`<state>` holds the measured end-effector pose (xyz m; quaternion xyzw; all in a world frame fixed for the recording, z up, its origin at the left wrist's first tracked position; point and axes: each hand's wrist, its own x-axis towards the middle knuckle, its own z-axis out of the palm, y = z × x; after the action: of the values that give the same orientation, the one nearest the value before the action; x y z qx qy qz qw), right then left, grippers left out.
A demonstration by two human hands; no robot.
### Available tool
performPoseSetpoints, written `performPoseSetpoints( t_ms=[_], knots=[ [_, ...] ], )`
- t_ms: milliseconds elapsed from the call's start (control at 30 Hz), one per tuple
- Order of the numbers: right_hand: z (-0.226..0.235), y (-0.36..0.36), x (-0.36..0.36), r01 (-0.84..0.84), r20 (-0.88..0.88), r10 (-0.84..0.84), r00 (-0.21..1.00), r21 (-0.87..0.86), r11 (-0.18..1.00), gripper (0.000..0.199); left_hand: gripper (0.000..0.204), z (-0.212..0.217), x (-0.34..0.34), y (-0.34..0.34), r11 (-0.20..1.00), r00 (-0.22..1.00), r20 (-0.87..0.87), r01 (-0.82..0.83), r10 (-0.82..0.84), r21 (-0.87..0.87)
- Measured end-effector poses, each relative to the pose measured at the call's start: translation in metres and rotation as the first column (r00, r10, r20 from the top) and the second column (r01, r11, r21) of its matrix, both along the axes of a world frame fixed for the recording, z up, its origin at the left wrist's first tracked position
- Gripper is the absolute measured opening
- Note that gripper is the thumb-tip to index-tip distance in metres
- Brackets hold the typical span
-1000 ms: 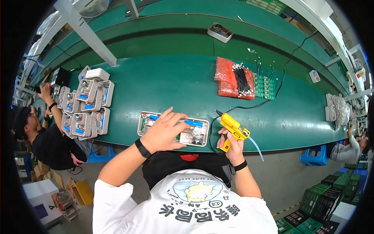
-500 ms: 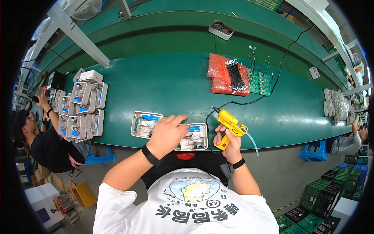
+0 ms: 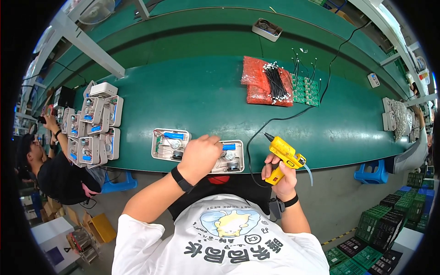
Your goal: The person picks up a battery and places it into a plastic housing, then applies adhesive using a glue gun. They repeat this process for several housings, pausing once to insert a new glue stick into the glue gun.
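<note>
My right hand [image 3: 283,178] is wrapped round the handle of a yellow hot glue gun [image 3: 283,149], a pale glue stick trailing from its back end. Its dark nozzle points up and left, clear of the trays. Over the left end of an open white plastic housing [image 3: 242,156] is my left hand [image 3: 204,153], fingers curled in; whatever they pinch is hidden underneath. That housing contains a blue cylindrical cell [image 3: 228,147] and round metal parts. A similar housing [image 3: 155,149] lies just left, with a blue cell, a green board and wires.
Stacked white housings [image 3: 98,123] stand at the left, near a co-worker [image 3: 59,165]. Red bubble wrap [image 3: 254,94] with black cables [image 3: 276,82] lies beside green circuit boards [image 3: 306,90]. A black cord [image 3: 279,119] runs across the green table. Blue stools [image 3: 370,173] flank the table.
My left hand's fingers, spread out before, have curled in over the housing's left end. My right hand has carried the glue gun slightly right and nearer to me, away from the housing.
</note>
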<state>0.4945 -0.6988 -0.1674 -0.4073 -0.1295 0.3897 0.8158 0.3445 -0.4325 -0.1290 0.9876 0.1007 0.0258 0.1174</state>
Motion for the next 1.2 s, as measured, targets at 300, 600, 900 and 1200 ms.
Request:
performPoseSetpoints(
  t_ms=[300, 600, 900, 1200],
  knots=[
    [0.037, -0.008, 0.000, -0.178, 0.127, 0.247, 0.961, -0.399, 0.900, 0.026, 0.013, -0.011, 0.002, -0.022, 0.814, 0.844, 0.409, -0.053, 0.346, -0.579],
    [0.055, 0.027, -0.003, -0.210, 0.199, 0.458, 0.866, -0.688, 0.695, 0.033, 0.013, -0.041, 0.001, -0.036, 0.452, 0.772, 0.224, -0.091, 0.595, -0.887],
    [0.053, 0.033, -0.010, -0.122, 0.334, 0.493, 0.804, -0.718, 0.685, 0.035, 0.016, -0.023, 0.004, -0.029, 0.749, 0.821, 0.427, 0.000, 0.378, -0.663],
    [0.046, 0.051, -0.025, 0.116, 0.661, 0.474, 0.582, -0.644, 0.756, 0.034, 0.020, -0.050, 0.000, -0.032, 0.725, 0.723, 0.508, 0.015, 0.468, -0.688]
  ],
)
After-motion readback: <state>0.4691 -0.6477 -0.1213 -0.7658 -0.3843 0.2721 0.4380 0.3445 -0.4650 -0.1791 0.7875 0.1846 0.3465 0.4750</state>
